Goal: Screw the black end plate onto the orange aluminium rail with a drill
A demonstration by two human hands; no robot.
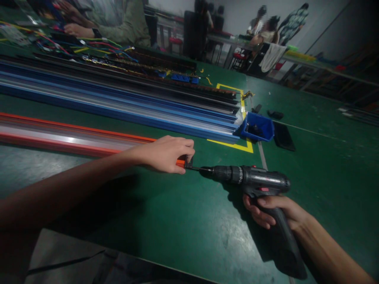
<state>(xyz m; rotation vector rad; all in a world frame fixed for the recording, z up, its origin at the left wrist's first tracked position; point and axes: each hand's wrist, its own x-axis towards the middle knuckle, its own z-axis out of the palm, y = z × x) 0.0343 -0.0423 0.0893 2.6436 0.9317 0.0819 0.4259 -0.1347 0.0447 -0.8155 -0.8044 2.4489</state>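
Note:
Across the left of the green table runs a long orange-edged metal profile. My left hand is closed around its right end, with the fingers bent over a small black end piece. In my right hand is a black cordless drill, gripped by the handle with the chuck pointing left. The drill's thin bit reaches to the black end piece and seems to touch it. My fingers partly hide the profile's end.
Behind lie blue profiles and black profiles. A blue bin with dark parts stands at their right end, beside a flat black object. Loose wires lie near a co-worker's hands. Other people are farther back.

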